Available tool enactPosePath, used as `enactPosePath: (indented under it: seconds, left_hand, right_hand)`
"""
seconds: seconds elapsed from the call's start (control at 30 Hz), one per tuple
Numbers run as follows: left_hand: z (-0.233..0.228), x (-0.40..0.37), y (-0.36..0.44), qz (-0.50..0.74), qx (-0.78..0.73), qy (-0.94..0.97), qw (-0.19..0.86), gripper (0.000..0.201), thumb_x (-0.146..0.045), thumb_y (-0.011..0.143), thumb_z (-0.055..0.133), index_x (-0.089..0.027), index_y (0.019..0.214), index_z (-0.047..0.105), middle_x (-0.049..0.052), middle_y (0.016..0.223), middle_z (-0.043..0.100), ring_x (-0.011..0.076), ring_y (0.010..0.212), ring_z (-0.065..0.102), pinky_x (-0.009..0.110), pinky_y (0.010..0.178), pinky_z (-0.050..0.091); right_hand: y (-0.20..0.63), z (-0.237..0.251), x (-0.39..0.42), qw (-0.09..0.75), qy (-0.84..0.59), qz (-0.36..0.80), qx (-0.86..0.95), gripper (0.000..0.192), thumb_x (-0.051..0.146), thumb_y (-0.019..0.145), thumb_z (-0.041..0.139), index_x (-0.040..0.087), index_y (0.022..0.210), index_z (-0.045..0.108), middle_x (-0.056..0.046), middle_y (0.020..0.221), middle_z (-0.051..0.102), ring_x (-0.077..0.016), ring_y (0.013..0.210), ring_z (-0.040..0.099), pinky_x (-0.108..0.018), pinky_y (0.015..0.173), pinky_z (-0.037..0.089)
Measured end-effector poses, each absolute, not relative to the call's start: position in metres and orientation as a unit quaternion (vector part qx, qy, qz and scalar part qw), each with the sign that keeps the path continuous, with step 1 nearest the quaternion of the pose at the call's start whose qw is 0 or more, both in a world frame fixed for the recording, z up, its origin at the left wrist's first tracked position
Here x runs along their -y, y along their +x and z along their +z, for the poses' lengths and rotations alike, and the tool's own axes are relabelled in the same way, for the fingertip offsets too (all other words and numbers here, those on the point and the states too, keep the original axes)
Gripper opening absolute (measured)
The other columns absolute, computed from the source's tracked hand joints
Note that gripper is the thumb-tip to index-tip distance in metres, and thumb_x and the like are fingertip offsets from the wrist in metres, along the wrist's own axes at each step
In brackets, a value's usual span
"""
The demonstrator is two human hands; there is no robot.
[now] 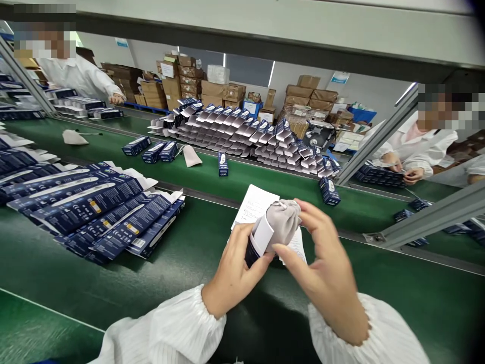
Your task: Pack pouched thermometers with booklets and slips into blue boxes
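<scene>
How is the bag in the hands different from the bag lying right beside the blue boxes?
The held bag looks plump and bunched up; the lying bag looks flatter. The held bag pokes out of a box, with the right hand on it; the lying bag rests outside any box, on the green surface, with no hand touching it. Both are pale grey.

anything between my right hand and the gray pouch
Nothing visible: the thumb and fingertips of the right hand are at the gray pouch. The white flap of the navy box stands up on the pouch's other side, toward the left hand.
</scene>
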State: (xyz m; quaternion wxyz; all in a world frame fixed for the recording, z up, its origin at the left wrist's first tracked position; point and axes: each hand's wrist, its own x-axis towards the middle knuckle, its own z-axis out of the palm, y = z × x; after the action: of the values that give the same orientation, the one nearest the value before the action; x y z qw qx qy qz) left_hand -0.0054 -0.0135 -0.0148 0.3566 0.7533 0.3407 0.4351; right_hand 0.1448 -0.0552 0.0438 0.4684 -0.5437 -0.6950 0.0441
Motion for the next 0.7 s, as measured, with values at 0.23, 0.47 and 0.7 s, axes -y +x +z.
enactPosePath:
  seconds: [0.23,0.47,0.7]
  left_hand:
    - [-0.010,0.011,-0.013,0.411,-0.315,0.764,0.385,0.048,-0.030,0.086,0.058,-0.028,0.131,0.039,0.006,0.120,0.048,0.0225,0.111,0.048,0.038,0.099,0.040]
    - [-0.015,0.014,-0.016,0.408,-0.324,0.749,0.408,0.052,-0.035,0.083,0.063,-0.028,0.130,0.041,0.004,0.122,0.048,0.0208,0.114,0.047,0.034,0.097,0.040]
    - [-0.016,0.016,-0.011,0.413,-0.329,0.740,0.416,0.050,-0.036,0.083,0.062,-0.028,0.129,0.043,0.005,0.123,0.049,0.0231,0.114,0.047,0.036,0.095,0.041]
  right_hand:
    - [0.156,0.078,0.044,0.325,-0.456,-0.048,0.827,0.013,0.020,0.095,0.049,0.023,0.095,0.062,-0.004,0.097,0.065,-0.0206,0.094,0.059,-0.037,0.082,0.045]
    - [0.154,0.042,0.046,0.298,-0.456,-0.017,0.838,0.017,0.012,0.093,0.048,0.019,0.098,0.063,-0.004,0.098,0.068,-0.0203,0.093,0.058,-0.039,0.084,0.040]
    - [0.153,0.052,0.046,0.280,-0.477,-0.085,0.829,0.024,0.009,0.090,0.047,0.021,0.103,0.064,-0.003,0.102,0.068,-0.0235,0.094,0.054,-0.041,0.081,0.035]
